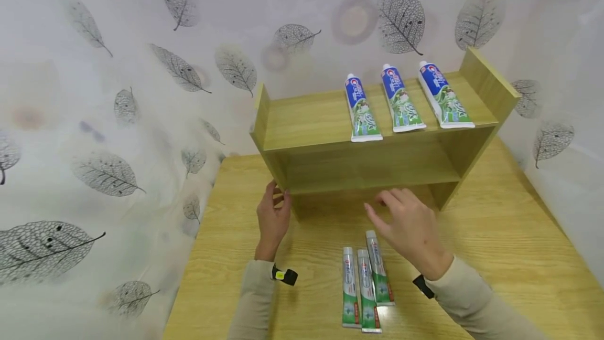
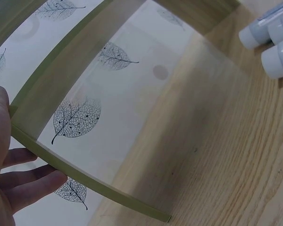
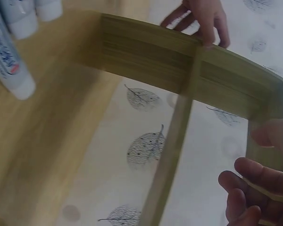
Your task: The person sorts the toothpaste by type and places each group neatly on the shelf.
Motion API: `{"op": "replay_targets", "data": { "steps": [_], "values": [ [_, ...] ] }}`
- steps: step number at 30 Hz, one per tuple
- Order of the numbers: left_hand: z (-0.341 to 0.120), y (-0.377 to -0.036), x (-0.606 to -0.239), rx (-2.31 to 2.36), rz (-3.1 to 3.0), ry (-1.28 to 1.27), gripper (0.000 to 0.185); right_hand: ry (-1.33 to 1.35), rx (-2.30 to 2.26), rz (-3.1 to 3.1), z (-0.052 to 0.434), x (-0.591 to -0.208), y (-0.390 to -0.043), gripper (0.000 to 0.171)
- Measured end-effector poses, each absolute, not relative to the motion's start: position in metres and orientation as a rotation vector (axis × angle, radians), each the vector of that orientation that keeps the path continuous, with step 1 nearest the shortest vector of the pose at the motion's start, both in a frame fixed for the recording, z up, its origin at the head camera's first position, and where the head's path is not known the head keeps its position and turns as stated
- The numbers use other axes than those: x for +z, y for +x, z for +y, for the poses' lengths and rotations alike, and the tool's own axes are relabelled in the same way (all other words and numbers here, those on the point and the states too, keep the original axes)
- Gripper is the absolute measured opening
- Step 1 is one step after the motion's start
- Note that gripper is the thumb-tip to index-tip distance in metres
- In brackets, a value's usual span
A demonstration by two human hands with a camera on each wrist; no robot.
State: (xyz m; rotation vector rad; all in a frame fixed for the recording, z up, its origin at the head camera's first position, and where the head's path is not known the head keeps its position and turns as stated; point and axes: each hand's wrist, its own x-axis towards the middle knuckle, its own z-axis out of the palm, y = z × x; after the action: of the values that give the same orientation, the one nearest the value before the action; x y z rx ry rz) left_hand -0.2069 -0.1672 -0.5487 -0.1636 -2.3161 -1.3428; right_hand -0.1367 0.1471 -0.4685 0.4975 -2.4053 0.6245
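A two-tier wooden shelf [image 1: 363, 180] stands on the table. My left hand [image 1: 275, 219] grips its left side panel [image 2: 85, 174], with the thumb at the front edge by the lower board and the fingers along the outer face. My right hand [image 1: 410, 222] hovers in front of the lower board, right of the middle, with its fingers loosely bent and nothing in them. Three blue-and-green toothpaste tubes [image 1: 362, 112] lie on the top board, toward its right. Three silver-and-green toothpaste tubes [image 1: 349, 287] lie close together on the table before the shelf, between my forearms.
The wood-grain table [image 1: 509, 256] extends on both sides of the shelf. A wall covering with a leaf print [image 1: 108, 172] hangs behind and to the left. The top tubes' flat ends reach the top board's front edge. A raised right side panel [image 1: 491, 80] bounds that board.
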Motion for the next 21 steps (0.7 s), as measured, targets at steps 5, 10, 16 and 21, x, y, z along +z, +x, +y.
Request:
{"op": "replay_targets", "data": {
  "steps": [5,10,16,21],
  "values": [
    [-0.167,-0.206,-0.549,-1.336,-2.309,-0.179,0.042,0.498,0.613,-2.427,0.151,-0.484,-0.130,0.019],
    [-0.167,-0.208,-0.547,-1.331,-2.287,-0.195,0.041,0.503,0.608,-2.474,0.154,-0.500,-0.124,0.018],
    [-0.166,-0.208,-0.547,-1.355,-2.299,-0.179,0.042,0.495,0.629,-2.564,0.152,-0.525,-0.110,0.020],
    [-0.165,-0.206,-0.547,-1.367,-2.306,-0.170,0.043,0.493,0.672,-2.605,0.149,-0.546,-0.096,0.022]
  ]
}}
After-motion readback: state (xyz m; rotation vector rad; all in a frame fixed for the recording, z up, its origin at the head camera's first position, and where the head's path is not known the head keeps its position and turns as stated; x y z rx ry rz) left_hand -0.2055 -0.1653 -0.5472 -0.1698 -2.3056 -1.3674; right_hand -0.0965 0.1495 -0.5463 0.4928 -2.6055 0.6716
